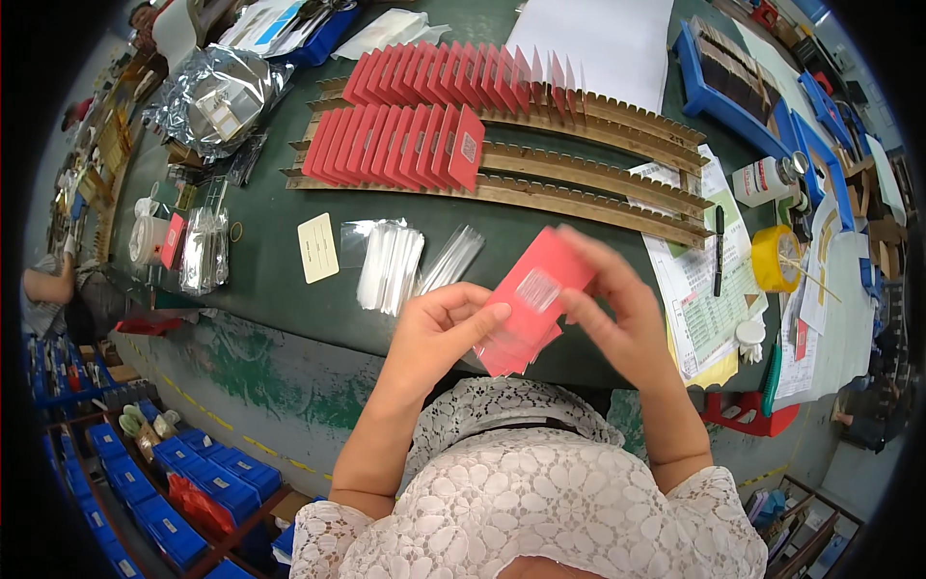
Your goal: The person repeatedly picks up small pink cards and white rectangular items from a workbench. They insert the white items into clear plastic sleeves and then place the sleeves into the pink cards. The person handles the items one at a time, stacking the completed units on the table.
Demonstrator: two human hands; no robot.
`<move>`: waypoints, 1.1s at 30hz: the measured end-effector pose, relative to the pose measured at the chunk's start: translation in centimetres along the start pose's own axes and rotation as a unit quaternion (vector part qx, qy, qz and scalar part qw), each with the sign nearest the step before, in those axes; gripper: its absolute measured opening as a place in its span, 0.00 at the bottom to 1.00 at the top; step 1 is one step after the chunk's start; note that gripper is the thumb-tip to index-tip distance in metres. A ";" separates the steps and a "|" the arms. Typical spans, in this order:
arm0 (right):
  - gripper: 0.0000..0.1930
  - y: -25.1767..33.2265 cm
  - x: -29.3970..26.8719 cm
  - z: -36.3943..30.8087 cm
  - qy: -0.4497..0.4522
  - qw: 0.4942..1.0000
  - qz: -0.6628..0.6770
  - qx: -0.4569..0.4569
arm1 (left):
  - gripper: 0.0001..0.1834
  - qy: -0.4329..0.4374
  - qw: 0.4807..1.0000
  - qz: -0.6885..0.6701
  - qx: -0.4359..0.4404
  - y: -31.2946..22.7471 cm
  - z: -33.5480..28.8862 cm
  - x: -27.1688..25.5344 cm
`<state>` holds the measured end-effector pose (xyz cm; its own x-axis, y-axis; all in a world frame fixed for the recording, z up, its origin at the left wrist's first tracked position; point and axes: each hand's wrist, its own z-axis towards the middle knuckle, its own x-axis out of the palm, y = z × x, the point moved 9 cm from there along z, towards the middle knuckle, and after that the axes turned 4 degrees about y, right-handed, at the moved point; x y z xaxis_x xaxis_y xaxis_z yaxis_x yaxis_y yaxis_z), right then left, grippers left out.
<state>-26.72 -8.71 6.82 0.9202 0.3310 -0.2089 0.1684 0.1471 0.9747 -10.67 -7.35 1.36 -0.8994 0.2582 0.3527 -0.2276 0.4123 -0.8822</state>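
My left hand (436,336) grips a small bunch of red cards (521,323) at their lower left, its thumb lying on top. A printed pale square shows on the uppermost one. My right hand (625,314), a little blurred, pinches that card's upper right part between thumb and fingers. Beyond my hands stands a slotted wooden rack (598,177); a back row of red cards (424,75) and a front row of red cards (386,147) stand upright in its left part. Two bunches of clear plastic sleeves (389,270) lie left of my hands, beside a cream card (317,248).
At left are a silver plastic bag (217,101) and a wrapped bundle (204,249). Printed sheets (709,299), a black pen (719,251), yellow tape (775,259) and a white bottle (762,181) lie right. A blue tray (696,72) stands at the back right.
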 end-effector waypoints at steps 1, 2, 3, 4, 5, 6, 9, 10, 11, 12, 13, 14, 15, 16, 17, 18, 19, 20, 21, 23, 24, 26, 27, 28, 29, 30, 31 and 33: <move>0.22 0.6 0.6 -0.1 0.021 0.996 -0.078 -0.032 | 0.08 0.001 1.000 -0.011 -0.001 0.1 0.0 0.2; 0.19 0.4 1.5 -0.3 0.082 0.993 -0.082 0.011 | 0.09 0.001 1.000 -0.022 -0.002 0.2 0.1 0.5; 0.19 0.0 1.6 -0.7 0.073 0.994 -0.078 0.005 | 0.09 0.002 0.999 -0.033 -0.002 0.3 0.1 0.8; 0.18 -0.5 1.8 -0.9 0.065 0.995 -0.074 0.000 | 0.09 -0.007 1.000 0.012 0.008 0.5 0.1 0.6; 0.18 -1.2 1.6 -0.9 0.063 0.996 -0.058 0.022 | 0.09 -0.017 0.998 0.058 0.019 1.0 0.2 0.4; 0.17 -1.9 1.3 -1.0 0.062 0.996 -0.043 0.045 | 0.09 -0.026 0.994 0.102 0.029 1.1 0.2 0.1; 0.16 -2.5 0.8 -0.8 0.052 0.985 -0.162 -0.001 | 0.09 -0.205 0.818 0.487 0.228 -4.5 -0.3 -0.9; 0.16 -2.1 0.7 -0.5 0.047 0.972 -0.228 -0.037 | 0.09 -0.263 0.789 0.508 0.224 -4.6 -0.1 -1.9; 0.16 -2.0 0.4 0.0 0.035 0.970 -0.237 -0.039 | 0.09 -0.263 0.772 0.536 0.216 -4.5 0.2 -2.3; 0.16 -1.8 0.1 0.7 0.024 0.968 -0.246 -0.042 | 0.08 -0.264 0.754 0.564 0.210 -4.4 0.5 -2.5; 0.16 -1.5 -0.1 1.6 0.012 0.966 -0.255 -0.045 | 0.08 -0.258 0.752 0.571 0.204 -4.2 0.7 -2.7; 0.16 -0.8 -0.1 2.7 0.006 0.960 -0.267 -0.080 | 0.08 -0.253 0.750 0.579 0.198 -4.0 0.7 -2.7; 0.16 0.0 0.0 4.1 0.000 0.954 -0.278 -0.115 | 0.08 -0.248 0.748 0.586 0.190 -3.7 0.8 -2.9; 0.17 0.7 0.1 5.2 -0.009 0.946 -0.289 -0.149 | 0.08 -0.246 0.763 0.565 0.195 -3.5 0.9 -3.1; 0.22 0.7 0.2 6.5 -0.010 0.944 -0.291 -0.153 | 0.08 -0.245 0.777 0.545 0.199 -3.3 0.9 -3.3; 0.25 1.1 0.7 7.9 -0.011 0.942 -0.287 -0.174 | 0.08 -0.245 0.790 0.524 0.202 -3.2 0.9 -3.5; 0.27 1.5 1.2 9.2 -0.013 0.939 -0.284 -0.194 | 0.09 -0.251 0.794 0.514 0.203 -3.5 0.8 -3.6; 0.30 1.8 1.6 10.4 -0.014 0.936 -0.280 -0.213 | 0.09 -0.256 0.799 0.505 0.205 -3.8 0.7 -3.6; 0.32 1.5 2.0 11.6 -0.009 0.936 -0.281 -0.213 | 0.10 -0.263 0.803 0.494 0.205 -4.1 0.5 -3.7; 0.36 0.4 2.6 13.3 -0.001 0.935 -0.285 -0.212 | 0.11 -0.254 0.825 0.469 0.187 -4.1 0.6 -4.0; 0.36 0.2 2.8 13.9 0.014 0.938 -0.278 -0.207 | 0.12 -0.250 0.836 0.456 0.177 -3.9 0.6 -4.2; 0.38 -0.3 2.9 14.6 0.043 0.943 -0.265 -0.194 | 0.11 -0.243 0.861 0.422 0.150 -3.4 0.7 -4.8; 0.38 0.0 2.8 14.4 0.031 0.945 -0.260 -0.195 | 0.11 -0.241 0.873 0.404 0.134 -2.9 0.7 -5.1; 0.38 0.6 2.5 13.8 0.018 0.947 -0.255 -0.196 | 0.11 -0.236 0.869 0.415 0.129 -2.6 0.8 -5.2; 0.38 1.1 2.1 13.2 0.005 0.948 -0.250 -0.196 | 0.12 -0.230 0.866 0.426 0.124 -2.3 0.9 -5.3; 0.37 1.4 1.6 12.4 0.008 0.956 -0.219 -0.193 | 0.12 -0.220 0.864 0.436 0.121 -2.1 1.1 -5.1; 0.37 1.7 1.2 11.6 0.013 0.963 -0.186 -0.193 | 0.12 -0.219 0.852 0.454 0.139 -2.2 1.0 -4.8; 0.34 1.7 0.4 9.6 0.005 0.975 -0.123 -0.186 | 0.13 -0.208 0.829 0.488 0.179 -2.5 0.8 -3.8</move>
<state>-22.64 -17.29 9.11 0.8640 0.2525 -0.4355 0.2416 0.5510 0.7988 -6.98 -10.03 2.00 -0.7544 -0.0387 -0.6553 0.6546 -0.1194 -0.7465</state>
